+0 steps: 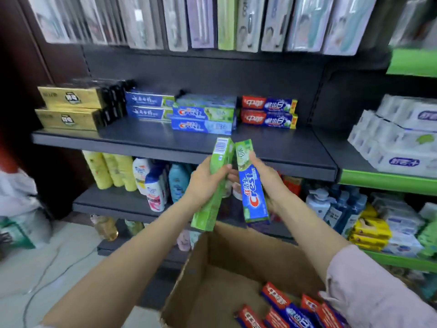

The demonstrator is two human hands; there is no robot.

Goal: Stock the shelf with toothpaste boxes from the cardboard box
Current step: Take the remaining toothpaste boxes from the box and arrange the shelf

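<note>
Left hand (205, 178) wrapped tight round green box (214, 185). Right hand (264, 176) gripping blue box (251, 183), just beside. Both above carton (189, 275), near shelf (151, 143).

Dark shelf (146, 134) carries stacked toothpaste boxes (203, 119), apparently four brands.

Left hand (208, 178) grips a green toothpaste box (214, 185), barcode end up. Right hand (264, 181) holds a blue-and-green Crest toothpaste box (251, 183) just beside it. Both above open brown cardboard box (212, 268) containing red-and-blue toothpaste boxes (290, 308). Dark grey metal shelf (146, 138) behind carries stacked toothpaste boxes.
</note>
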